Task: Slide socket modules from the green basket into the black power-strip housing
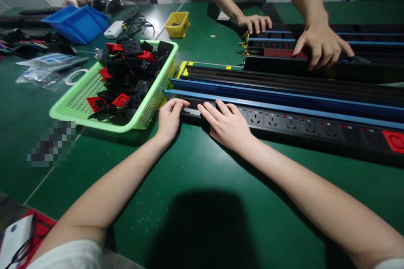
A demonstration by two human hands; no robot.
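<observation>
A long black socket strip (290, 122) with numbered outlets and a red outlet at its right lies across the green table. My left hand (171, 119) is at the strip's left end, thumb and forefinger pressed together at its edge; whatever they pinch is too small to make out. My right hand (225, 124) rests on the strip just left of the visible outlets, fingers spread and flat, holding nothing. Between the hands a pale piece (192, 111) shows on the strip. Blue-edged rails (284, 107) lie right behind it.
Left of my hands stands a green basket (148, 111) of black and red sockets. Farther back are a yellow bin (177, 29), a blue bin (77, 25) and plastic bags (47, 67). Across the table another person's hands (322, 46) touch more strips; a second person is at back left.
</observation>
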